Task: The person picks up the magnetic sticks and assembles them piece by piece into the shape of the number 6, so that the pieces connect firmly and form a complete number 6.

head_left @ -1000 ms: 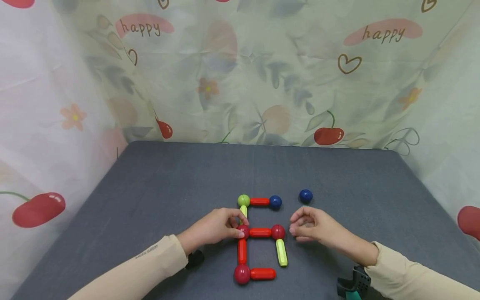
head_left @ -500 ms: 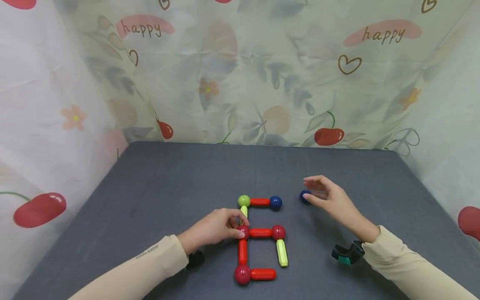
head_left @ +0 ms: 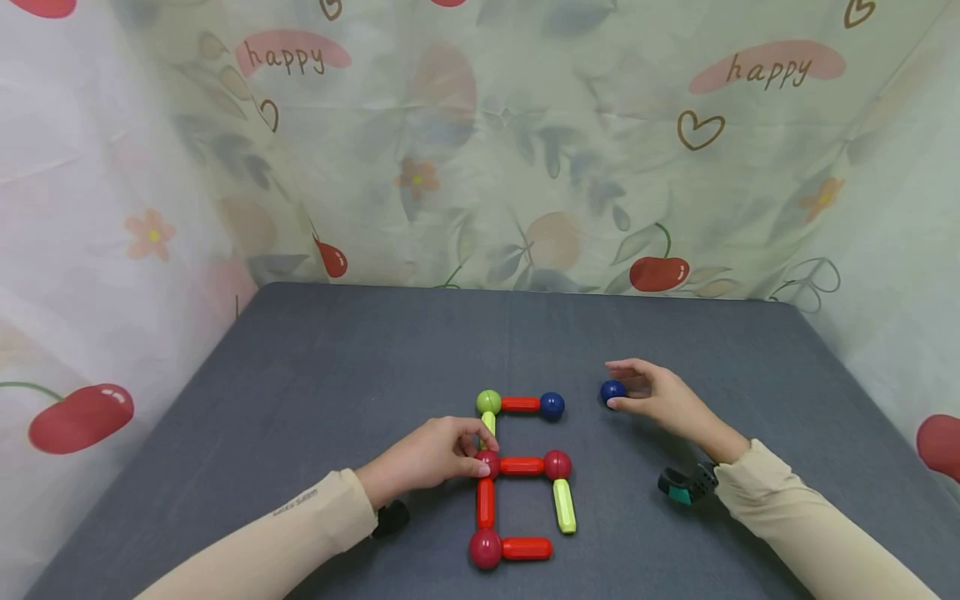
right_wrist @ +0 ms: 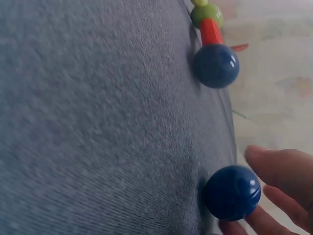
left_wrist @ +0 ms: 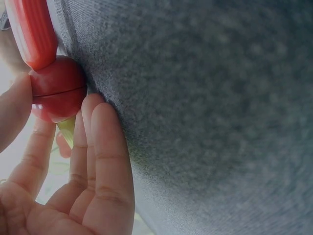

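My left hand (head_left: 431,454) holds a dark red ball (left_wrist: 58,88) between thumb and fingers. A red magnetic rod (left_wrist: 34,34) and a yellow-green rod (head_left: 488,422) join that ball. On the right, a loose blue ball (right_wrist: 233,193) rests on the cloth. My right hand (head_left: 667,408) is around it, thumb along the near side and fingers stretched beyond; firm contact is unclear. The figure also has a green ball (head_left: 488,402), a second blue ball (head_left: 552,406), a right red ball (head_left: 557,465) with a hanging yellow-green rod (head_left: 565,506), and a bottom red ball (head_left: 485,548).
A dark grey cloth covers the table (head_left: 360,350). Patterned curtains (head_left: 525,150) rise behind and at both sides. From the bottom ball, a red rod (head_left: 527,548) points right, its tip apart from the hanging yellow-green rod.
My right hand has moved away from beside the right red ball, up and right to the loose blue ball, its thumb now along the ball's near side. The left hand stays put.
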The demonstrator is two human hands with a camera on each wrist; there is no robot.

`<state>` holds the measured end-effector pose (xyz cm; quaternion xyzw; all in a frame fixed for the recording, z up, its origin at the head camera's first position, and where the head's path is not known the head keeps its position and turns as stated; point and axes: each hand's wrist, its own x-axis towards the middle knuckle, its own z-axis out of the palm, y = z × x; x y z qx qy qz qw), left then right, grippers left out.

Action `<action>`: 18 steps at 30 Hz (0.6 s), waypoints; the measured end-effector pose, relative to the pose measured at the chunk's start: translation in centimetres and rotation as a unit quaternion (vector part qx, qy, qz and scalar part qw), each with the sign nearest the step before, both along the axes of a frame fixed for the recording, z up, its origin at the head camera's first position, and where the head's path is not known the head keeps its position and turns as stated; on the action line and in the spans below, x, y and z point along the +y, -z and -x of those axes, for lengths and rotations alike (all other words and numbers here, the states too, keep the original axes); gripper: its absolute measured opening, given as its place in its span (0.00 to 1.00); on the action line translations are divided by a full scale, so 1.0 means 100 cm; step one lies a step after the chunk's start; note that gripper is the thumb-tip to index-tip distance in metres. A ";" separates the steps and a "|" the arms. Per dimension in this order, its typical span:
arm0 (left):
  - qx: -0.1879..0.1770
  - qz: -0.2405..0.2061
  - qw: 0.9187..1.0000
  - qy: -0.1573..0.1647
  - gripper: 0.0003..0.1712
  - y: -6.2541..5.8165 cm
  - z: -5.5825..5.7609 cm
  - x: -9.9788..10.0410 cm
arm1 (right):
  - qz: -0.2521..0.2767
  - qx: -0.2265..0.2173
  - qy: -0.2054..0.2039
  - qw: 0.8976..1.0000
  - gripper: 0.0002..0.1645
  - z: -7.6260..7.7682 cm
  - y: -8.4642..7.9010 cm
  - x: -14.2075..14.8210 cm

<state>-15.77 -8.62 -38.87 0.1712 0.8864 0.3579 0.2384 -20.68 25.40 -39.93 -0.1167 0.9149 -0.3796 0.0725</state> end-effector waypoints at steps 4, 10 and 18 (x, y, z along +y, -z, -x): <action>-0.001 0.001 1.000 0.000 0.13 0.001 0.000 0.000 | -0.010 -0.007 -0.007 1.000 0.33 0.003 0.001 0.001; -0.006 0.004 1.000 -0.002 0.13 0.001 0.000 0.001 | -0.025 -0.003 0.000 1.000 0.25 0.006 0.002 0.001; 0.001 0.007 1.000 0.004 0.13 -0.003 0.001 -0.001 | -0.035 -0.013 0.007 0.999 0.23 0.010 0.000 0.002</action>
